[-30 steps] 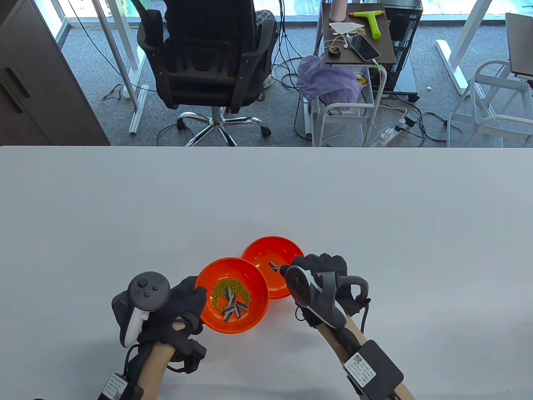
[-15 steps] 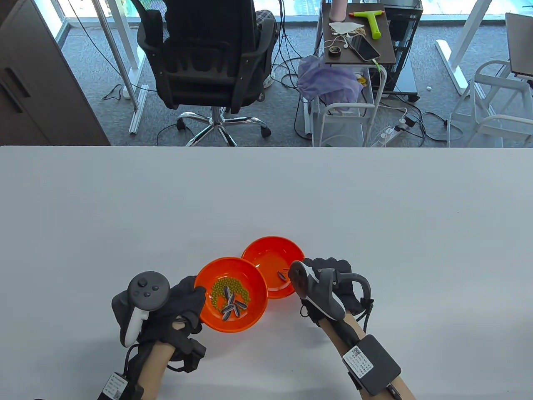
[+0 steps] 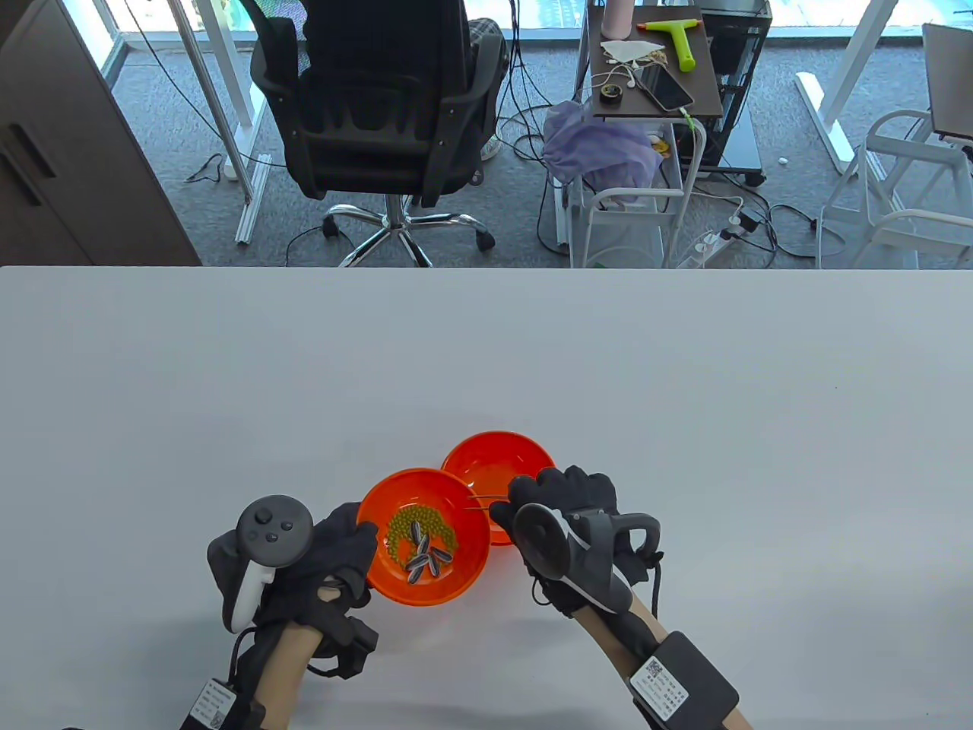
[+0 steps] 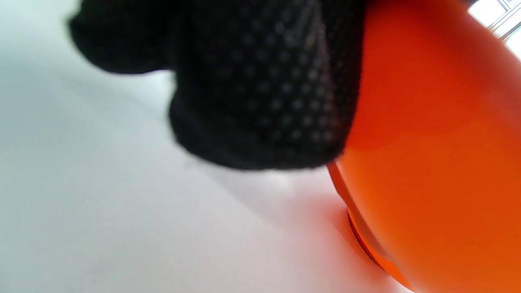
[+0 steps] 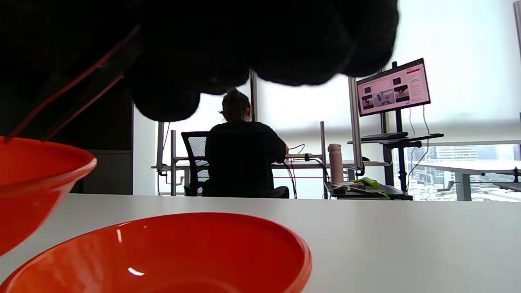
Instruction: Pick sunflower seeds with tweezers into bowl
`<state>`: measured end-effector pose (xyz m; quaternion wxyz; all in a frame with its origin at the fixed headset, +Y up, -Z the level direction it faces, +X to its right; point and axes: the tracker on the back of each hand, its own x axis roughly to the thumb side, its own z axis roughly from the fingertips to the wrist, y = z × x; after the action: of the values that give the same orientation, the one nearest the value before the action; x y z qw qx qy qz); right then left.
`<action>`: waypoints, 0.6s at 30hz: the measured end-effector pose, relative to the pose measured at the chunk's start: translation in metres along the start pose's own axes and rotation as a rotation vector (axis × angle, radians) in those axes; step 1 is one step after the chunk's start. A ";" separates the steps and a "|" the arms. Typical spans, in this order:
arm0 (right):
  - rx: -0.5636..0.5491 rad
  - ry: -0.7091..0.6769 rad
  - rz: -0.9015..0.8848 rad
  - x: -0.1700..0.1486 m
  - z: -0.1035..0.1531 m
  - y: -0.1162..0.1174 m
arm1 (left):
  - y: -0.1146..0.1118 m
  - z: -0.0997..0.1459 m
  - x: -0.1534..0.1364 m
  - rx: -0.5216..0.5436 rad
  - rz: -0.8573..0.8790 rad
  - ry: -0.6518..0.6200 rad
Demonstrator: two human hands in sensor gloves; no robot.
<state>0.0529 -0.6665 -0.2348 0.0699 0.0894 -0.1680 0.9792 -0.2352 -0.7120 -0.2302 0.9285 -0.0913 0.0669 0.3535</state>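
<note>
On the white table, two orange bowls sat touching near the front edge. The near bowl held a patch of green beans with a cluster of striped sunflower seeds lying on and just below them, toward 6 o'clock in the bowl. The far bowl stood at about 1 o'clock from the near one; its floor was partly hidden by the right hand, and no seed could be made out in the part that showed.

The left hand gripped the near bowl at its 9 o'clock rim, the thumb lying over the edge. In the left wrist view the gloved fingers pressed against the bowl's outer wall, with the bowl's left side raised a little off the table.

The right hand hovered at 3 o'clock of the near bowl, over the near side of the far bowl, its fingers curled narrow around thin tweezers. The tweezers pointed toward 9 o'clock, their tips over the near bowl's rim where the two bowls met. In the right wrist view the two thin arms ran down and left toward that rim, a small gap between them; whether they held a seed could not be told.

Beyond the table stood a black office chair at 12 o'clock.
</note>
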 end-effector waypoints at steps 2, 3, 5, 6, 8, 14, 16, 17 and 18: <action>0.043 -0.053 0.008 0.009 0.003 0.003 | 0.000 0.000 0.000 0.003 0.002 -0.001; 0.045 -0.066 0.018 0.014 0.005 0.005 | 0.000 0.000 0.000 0.003 0.003 -0.002; 0.031 -0.097 0.048 0.021 0.008 0.007 | 0.000 0.000 0.000 0.005 0.007 -0.002; 0.028 -0.105 0.066 0.024 0.009 0.008 | 0.000 0.000 0.000 0.006 0.007 -0.002; 0.013 -0.143 0.100 0.029 0.012 0.010 | 0.000 0.000 0.000 0.007 0.009 -0.003; -0.004 -0.183 0.146 0.038 0.018 0.009 | 0.000 0.001 0.000 0.008 0.004 -0.006; -0.015 -0.202 0.179 0.042 0.020 0.009 | 0.000 0.001 0.000 0.006 0.006 -0.007; -0.016 -0.204 0.182 0.042 0.020 0.009 | 0.000 0.001 0.000 0.004 0.007 -0.007; -0.022 -0.211 0.188 0.044 0.021 0.009 | -0.001 0.001 0.000 0.004 0.006 -0.007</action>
<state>0.0117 -0.6777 -0.2090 -0.0392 0.1749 -0.1926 0.9648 -0.2346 -0.7120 -0.2292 0.9278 -0.0881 0.0648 0.3567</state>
